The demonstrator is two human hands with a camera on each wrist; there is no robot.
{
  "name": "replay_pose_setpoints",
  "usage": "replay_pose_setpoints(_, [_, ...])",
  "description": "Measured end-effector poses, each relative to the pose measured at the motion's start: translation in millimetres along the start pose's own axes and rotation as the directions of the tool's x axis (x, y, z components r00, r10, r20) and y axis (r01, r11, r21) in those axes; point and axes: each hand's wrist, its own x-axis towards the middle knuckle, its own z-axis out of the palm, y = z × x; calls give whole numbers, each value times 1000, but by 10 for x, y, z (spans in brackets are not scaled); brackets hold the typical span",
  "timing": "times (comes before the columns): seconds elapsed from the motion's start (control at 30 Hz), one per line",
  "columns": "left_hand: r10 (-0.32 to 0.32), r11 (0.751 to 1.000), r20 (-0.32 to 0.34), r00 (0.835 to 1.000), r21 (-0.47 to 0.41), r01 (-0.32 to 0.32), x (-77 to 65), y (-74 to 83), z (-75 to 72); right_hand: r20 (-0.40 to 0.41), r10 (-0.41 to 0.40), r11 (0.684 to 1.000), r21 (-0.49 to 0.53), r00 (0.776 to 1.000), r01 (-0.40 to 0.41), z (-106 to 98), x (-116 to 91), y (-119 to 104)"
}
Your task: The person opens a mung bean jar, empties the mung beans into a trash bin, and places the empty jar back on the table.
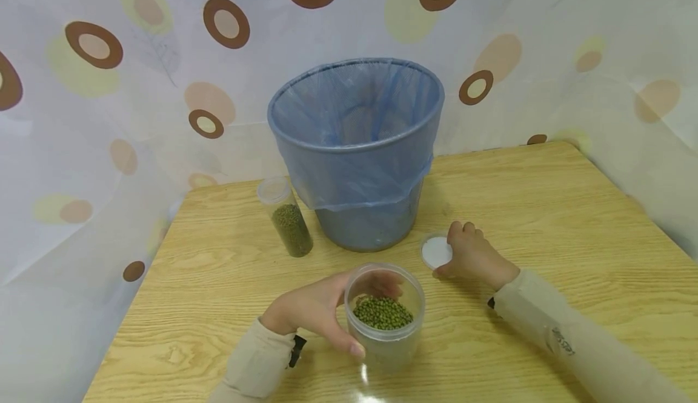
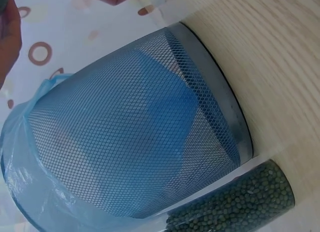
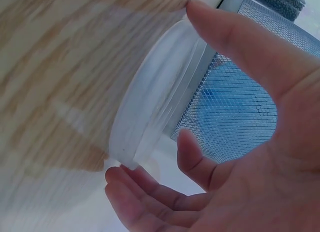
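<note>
A clear round jar (image 1: 405,354) stands at the table's near side, without a lid, with green mung beans (image 1: 383,313) inside. My left hand (image 1: 322,312) holds it from the left, thumb in front and fingers behind, seen through the wall. To the right, a white round lid (image 1: 436,253) lies on the table. My right hand (image 1: 473,256) grips that lid across its rim. In the right wrist view, the lid (image 3: 145,101) sits between the thumb and the other fingers; fingertips meet its lower edge, and the thumb is at the opposite side.
A blue mesh bin (image 1: 362,224) lined with a thin blue bag (image 1: 360,179) stands behind the jar. Left of it is a tall clear tube (image 1: 291,230) of green beans with its cap on. A patterned sheet (image 1: 163,45) hangs behind the wooden table (image 1: 207,257).
</note>
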Motion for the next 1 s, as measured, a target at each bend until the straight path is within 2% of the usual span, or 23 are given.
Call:
replay_pose_setpoints(0.2, [8, 998, -71, 997, 66, -4, -13, 74, -20, -19, -8, 1000, 30, 1000, 9, -105, -82, -36])
replay_pose_setpoints(0.33, [51, 993, -133, 990, 111, -36, -15, 150, -39, -82, -82, 994, 62, 993, 87, -188, -156, -92])
replay_pose_setpoints(0.5, [68, 985, -211, 975, 172, -31, -35, 292, -76, -164, -185, 973, 105, 969, 203, -246, -257, -202])
replay_pose_setpoints(0.73, [57, 976, -303, 951, 218, 12, -120, 597, -173, -241, -267, 945, 125, 933, 302, -308, -349, -382])
replay_pose_setpoints(0.83, [41, 975, -358, 933, 219, 41, -159, 761, -212, -274, -291, 936, 117, 917, 333, -342, -404, -466])
replay_pose_setpoints(0.9, [30, 974, -410, 912, 216, 65, -178, 882, -219, -295, -304, 931, 112, 906, 349, -360, -448, -522])
replay_pose_setpoints(1.0, [-4, 971, -505, 863, 205, 125, -200, 1089, -200, -316, -321, 923, 108, 893, 370, -385, -515, -601])
